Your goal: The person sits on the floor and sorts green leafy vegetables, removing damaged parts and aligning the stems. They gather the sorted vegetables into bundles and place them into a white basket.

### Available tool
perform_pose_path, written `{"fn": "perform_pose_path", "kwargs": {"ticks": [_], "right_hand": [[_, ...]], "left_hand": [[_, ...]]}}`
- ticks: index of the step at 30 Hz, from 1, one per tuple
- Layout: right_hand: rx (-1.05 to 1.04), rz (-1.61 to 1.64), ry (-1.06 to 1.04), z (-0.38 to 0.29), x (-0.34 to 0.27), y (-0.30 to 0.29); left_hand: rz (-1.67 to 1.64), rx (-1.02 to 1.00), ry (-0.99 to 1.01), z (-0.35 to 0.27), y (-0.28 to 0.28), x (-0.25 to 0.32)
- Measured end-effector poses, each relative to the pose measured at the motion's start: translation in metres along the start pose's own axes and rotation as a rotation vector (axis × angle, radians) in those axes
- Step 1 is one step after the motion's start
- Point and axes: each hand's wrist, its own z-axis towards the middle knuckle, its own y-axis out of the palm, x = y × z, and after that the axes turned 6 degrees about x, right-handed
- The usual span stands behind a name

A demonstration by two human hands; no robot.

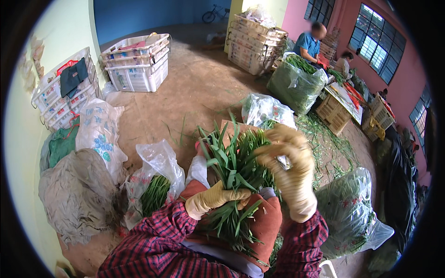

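A bunch of long, flat green leaves, like garlic chives, lies across my lap, its lower part spreading over my reddish-brown trousers. My left hand, in a tan glove, is closed around the middle of the bunch. In a matching glove, my right hand is raised at the bunch's right side and blurred by motion; whether its fingers hold any leaves cannot be seen. To the left stands an open clear plastic bag with green stalks in it. Beyond the bunch is another clear bag with greens.
A filled plastic bag sits at the right, near scattered leaves on the floor. White sacks and stacked crates stand at the left. A co-worker in blue is behind a large bag of greens.
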Motion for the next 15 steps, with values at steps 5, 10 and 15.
{"fn": "perform_pose_path", "kwargs": {"ticks": [5,10,15], "right_hand": [[0.348,0.379,0.303,0.0,0.008,-0.032],[-0.022,0.459,0.513,-0.025,0.007,-0.012],[-0.198,0.222,0.34,-0.034,0.003,0.005]], "left_hand": [[-0.056,-0.076,0.047,-0.004,-0.014,-0.009],[-0.16,-0.147,0.022,-0.006,-0.014,-0.009],[-0.085,-0.069,0.026,-0.006,-0.004,-0.003]]}}
